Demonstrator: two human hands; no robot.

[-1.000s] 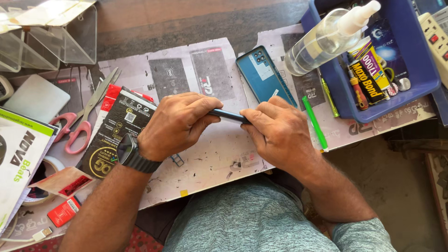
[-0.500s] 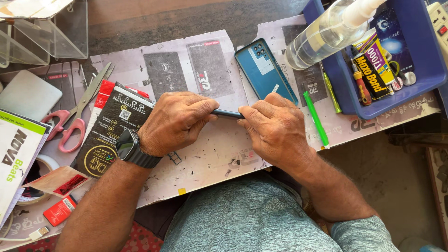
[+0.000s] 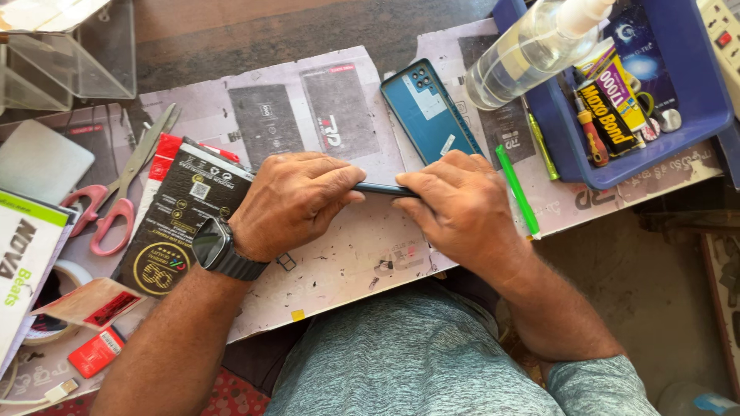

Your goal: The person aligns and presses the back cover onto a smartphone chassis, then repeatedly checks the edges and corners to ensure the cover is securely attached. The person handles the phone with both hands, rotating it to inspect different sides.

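On the paper-covered counter [image 3: 339,262] above a bare concrete floor, the left hand [image 3: 293,202] and right hand [image 3: 462,202] are pinching a dark, slim phone [image 3: 383,189] on edge between them, its long axis running left to right across the counter.

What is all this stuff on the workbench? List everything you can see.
phone: one, dark, held edge-on between both hands
back cover: one, teal, flat beyond the hands
spray bottle: one, clear, lying over the tray rim
tray: one, blue, top right, holding glue tubes and small tools
green stick: one, right of the hands
scissors: one, pink handles, left
black packet: one, under the left wrist
tape roll: one, pale, lower left
watch: one, black, left wrist
left hand: gripping phone
right hand: gripping phone
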